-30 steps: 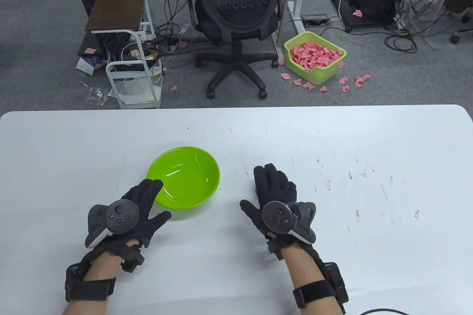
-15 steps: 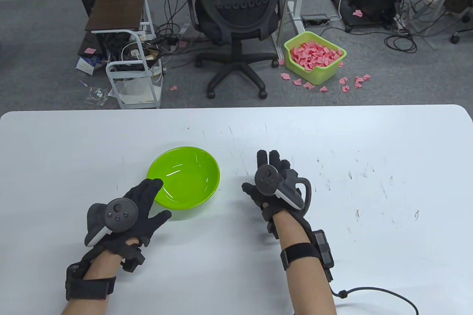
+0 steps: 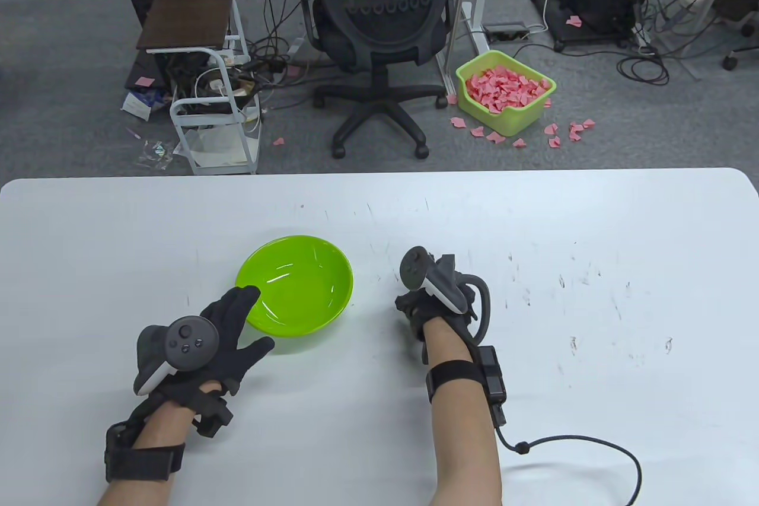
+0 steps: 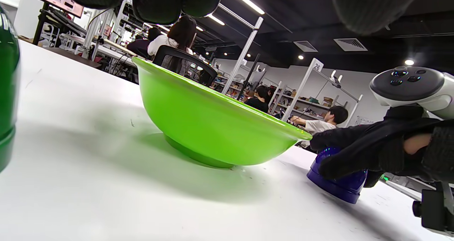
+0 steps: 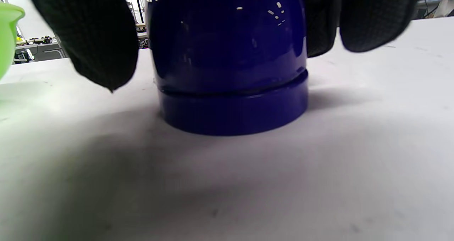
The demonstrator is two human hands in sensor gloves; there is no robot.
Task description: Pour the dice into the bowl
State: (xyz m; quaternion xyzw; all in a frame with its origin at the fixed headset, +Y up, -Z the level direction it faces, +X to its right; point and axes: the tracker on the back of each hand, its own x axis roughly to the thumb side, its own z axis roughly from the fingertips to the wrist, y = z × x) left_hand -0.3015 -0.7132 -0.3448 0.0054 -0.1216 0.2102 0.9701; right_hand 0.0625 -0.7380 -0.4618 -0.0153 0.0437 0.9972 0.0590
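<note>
The lime green bowl point(image 3: 295, 285) stands upright on the white table point(image 3: 593, 233). It looks empty in the table view. It also shows in the left wrist view point(image 4: 212, 127). My left hand point(image 3: 237, 316) lies open with fingers spread, its fingertips at the bowl's near left rim. My right hand point(image 3: 430, 292) is turned on its side right of the bowl. It wraps around a dark blue cup point(image 5: 230, 56) that stands on the table, thumb point(image 5: 92, 39) on one side and fingers point(image 5: 376, 17) on the other. The cup's base shows in the left wrist view point(image 4: 337, 189). No dice are visible.
A dark green rounded object point(image 4: 7, 92) sits at the left edge of the left wrist view, close to my left hand. A cable point(image 3: 593, 446) trails from my right forearm over the table. An office chair point(image 3: 379, 43) stands beyond the far edge.
My right hand has moved forward from lying flat, turned onto its side and closed around the blue cup. My left hand and the bowl have barely moved.
</note>
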